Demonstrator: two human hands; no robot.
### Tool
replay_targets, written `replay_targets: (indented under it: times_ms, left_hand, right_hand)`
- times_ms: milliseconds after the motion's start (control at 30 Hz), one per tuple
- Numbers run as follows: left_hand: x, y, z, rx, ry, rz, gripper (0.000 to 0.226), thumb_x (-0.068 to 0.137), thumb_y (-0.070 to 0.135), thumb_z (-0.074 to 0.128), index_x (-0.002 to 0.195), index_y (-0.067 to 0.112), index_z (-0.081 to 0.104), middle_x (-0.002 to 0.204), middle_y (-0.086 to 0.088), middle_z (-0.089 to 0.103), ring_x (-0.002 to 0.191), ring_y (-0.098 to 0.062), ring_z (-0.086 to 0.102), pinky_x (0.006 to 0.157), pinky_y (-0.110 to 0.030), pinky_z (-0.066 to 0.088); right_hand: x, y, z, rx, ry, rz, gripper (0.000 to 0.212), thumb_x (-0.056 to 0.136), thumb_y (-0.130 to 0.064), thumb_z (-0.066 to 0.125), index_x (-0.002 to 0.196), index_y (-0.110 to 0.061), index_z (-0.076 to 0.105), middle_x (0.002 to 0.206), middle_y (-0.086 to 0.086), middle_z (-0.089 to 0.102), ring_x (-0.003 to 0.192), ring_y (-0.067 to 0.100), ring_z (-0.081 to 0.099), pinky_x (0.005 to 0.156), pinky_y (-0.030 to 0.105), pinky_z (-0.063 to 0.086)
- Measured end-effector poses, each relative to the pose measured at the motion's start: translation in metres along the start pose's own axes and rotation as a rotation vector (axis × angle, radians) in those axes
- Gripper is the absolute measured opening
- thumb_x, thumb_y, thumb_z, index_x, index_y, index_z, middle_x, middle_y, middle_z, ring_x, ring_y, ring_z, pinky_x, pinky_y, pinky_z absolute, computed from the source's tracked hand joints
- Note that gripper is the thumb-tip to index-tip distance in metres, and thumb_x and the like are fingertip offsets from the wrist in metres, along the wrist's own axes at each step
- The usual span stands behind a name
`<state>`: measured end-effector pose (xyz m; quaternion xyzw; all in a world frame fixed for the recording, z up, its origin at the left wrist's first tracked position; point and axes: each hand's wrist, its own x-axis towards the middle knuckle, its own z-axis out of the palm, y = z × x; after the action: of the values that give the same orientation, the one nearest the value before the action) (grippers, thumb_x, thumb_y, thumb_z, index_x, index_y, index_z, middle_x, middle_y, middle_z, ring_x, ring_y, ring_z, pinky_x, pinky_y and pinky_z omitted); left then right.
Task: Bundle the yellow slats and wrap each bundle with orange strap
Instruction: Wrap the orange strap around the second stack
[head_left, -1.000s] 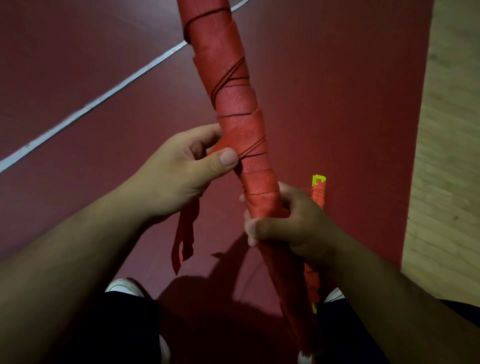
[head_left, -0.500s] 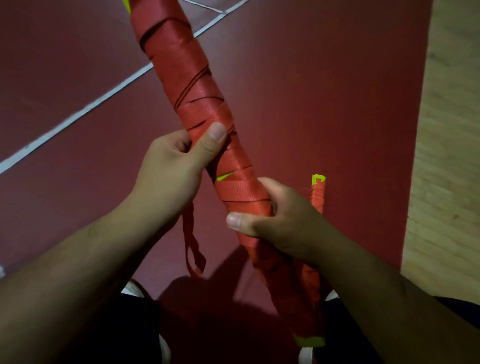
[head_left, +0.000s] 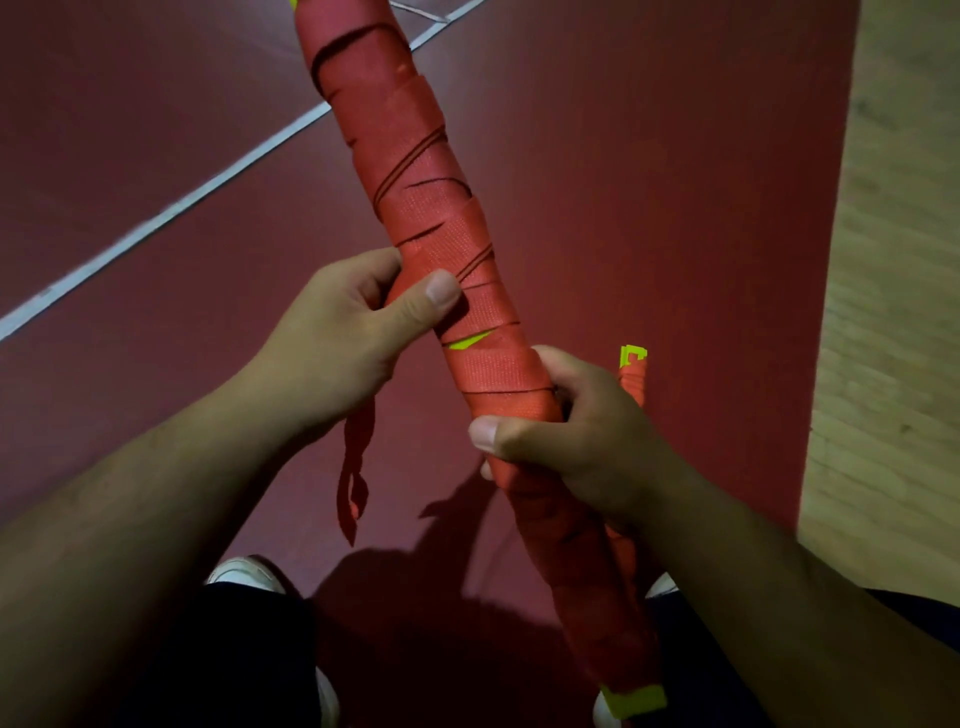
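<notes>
Over the floor, the left hand pinched strap against the bundle; the right hand clenched it lower. Pulling the tail taut would close the gap.

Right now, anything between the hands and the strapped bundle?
Nothing visible. The left hand and right hand both grip the bundle directly, left above right. The loose strap tail hangs below the left hand, clear of both grips.
</notes>
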<state>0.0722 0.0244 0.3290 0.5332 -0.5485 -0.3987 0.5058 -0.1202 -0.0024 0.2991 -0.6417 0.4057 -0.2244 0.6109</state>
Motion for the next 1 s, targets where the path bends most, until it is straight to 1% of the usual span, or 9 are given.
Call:
replay_targets:
  times_ms: [267, 333, 400, 467, 567, 667, 767, 900, 1000]
  left_hand:
    - [-0.002, 0.0, -0.008, -0.069, -0.056, 0.062, 0.018, 0.085, 0.03, 0.052, 0.091, 0.016, 0.061, 0.053, 0.024, 0.057, 0.047, 0.01, 0.05, 0.05, -0.001, 0.035]
    - [-0.002, -0.007, -0.012, -0.147, -0.113, 0.012, 0.031, 0.083, 0.053, 0.06, 0.09, 0.023, 0.066, 0.054, 0.016, 0.052, 0.045, 0.001, 0.039, 0.044, -0.013, 0.031]
    - [-0.001, -0.014, -0.015, -0.17, -0.21, -0.05, 0.057, 0.075, 0.07, 0.066, 0.099, 0.018, 0.069, 0.061, -0.017, 0.045, 0.047, -0.02, 0.03, 0.045, -0.026, 0.024]
    - [-0.001, -0.016, -0.017, -0.244, -0.317, -0.076, 0.072, 0.076, 0.064, 0.07, 0.118, 0.005, 0.064, 0.081, -0.03, 0.056, 0.056, -0.031, 0.046, 0.053, -0.032, 0.033]
    - [-0.004, -0.01, -0.014, -0.324, -0.393, 0.008, 0.052, 0.084, 0.043, 0.068, 0.116, 0.003, 0.062, 0.1, -0.01, 0.071, 0.087, -0.025, 0.069, 0.077, -0.028, 0.053]
    - [-0.004, -0.008, -0.009, -0.293, -0.25, 0.027, 0.045, 0.083, 0.048, 0.065, 0.103, 0.008, 0.063, 0.089, -0.002, 0.07, 0.078, -0.019, 0.066, 0.073, -0.027, 0.051]
    - [-0.002, -0.007, -0.008, -0.244, -0.02, -0.036, 0.063, 0.074, 0.066, 0.072, 0.097, 0.008, 0.068, 0.084, -0.031, 0.058, 0.07, -0.04, 0.054, 0.072, -0.046, 0.044]
    - [0.002, -0.007, -0.007, -0.11, 0.23, -0.122, 0.043, 0.078, 0.065, 0.069, 0.064, 0.027, 0.058, 0.055, 0.008, 0.043, 0.049, -0.009, 0.035, 0.05, -0.026, 0.03]
    - [0.003, -0.014, -0.006, -0.104, 0.299, -0.195, 0.047, 0.077, 0.067, 0.07, 0.063, 0.026, 0.051, 0.056, 0.009, 0.037, 0.048, -0.008, 0.03, 0.05, -0.028, 0.024]
  right_hand:
    - [-0.004, -0.012, 0.0, 0.267, -0.137, 0.037, 0.031, 0.073, -0.007, 0.073, 0.099, 0.0, 0.057, 0.09, 0.036, 0.059, 0.065, 0.032, 0.065, 0.057, 0.034, 0.055]
    - [-0.004, -0.011, 0.0, 0.299, -0.17, 0.037, 0.031, 0.073, -0.006, 0.073, 0.099, 0.0, 0.057, 0.09, 0.032, 0.061, 0.064, 0.031, 0.066, 0.057, 0.034, 0.055]
    - [-0.005, -0.008, -0.001, 0.34, -0.237, 0.052, 0.034, 0.071, -0.007, 0.076, 0.1, -0.002, 0.058, 0.088, 0.026, 0.065, 0.064, 0.033, 0.066, 0.06, 0.036, 0.054]
    - [-0.006, -0.007, -0.002, 0.393, -0.325, 0.077, 0.037, 0.07, -0.013, 0.075, 0.102, -0.005, 0.059, 0.088, 0.023, 0.068, 0.065, 0.034, 0.066, 0.065, 0.041, 0.054]
    - [-0.006, -0.008, -0.005, 0.447, -0.43, 0.112, 0.034, 0.071, -0.015, 0.07, 0.102, -0.005, 0.061, 0.089, 0.02, 0.068, 0.067, 0.033, 0.066, 0.068, 0.043, 0.055]
    - [-0.002, -0.011, -0.006, 0.465, -0.434, 0.119, 0.036, 0.073, -0.019, 0.068, 0.105, -0.006, 0.059, 0.091, 0.025, 0.068, 0.069, 0.034, 0.068, 0.066, 0.04, 0.055]
    - [0.002, -0.011, -0.005, 0.348, -0.29, 0.082, 0.04, 0.075, -0.034, 0.07, 0.109, -0.016, 0.062, 0.093, 0.028, 0.067, 0.075, 0.033, 0.069, 0.066, 0.039, 0.056]
    - [-0.001, -0.006, 0.005, -0.224, -0.044, 0.117, 0.061, 0.059, -0.052, 0.085, 0.112, -0.044, 0.056, 0.09, -0.013, 0.069, 0.076, 0.001, 0.066, 0.066, 0.022, 0.049]
    - [0.0, -0.001, 0.01, -0.462, 0.105, 0.069, 0.058, 0.065, -0.044, 0.084, 0.114, -0.041, 0.053, 0.086, -0.015, 0.064, 0.072, 0.0, 0.06, 0.063, 0.017, 0.044]
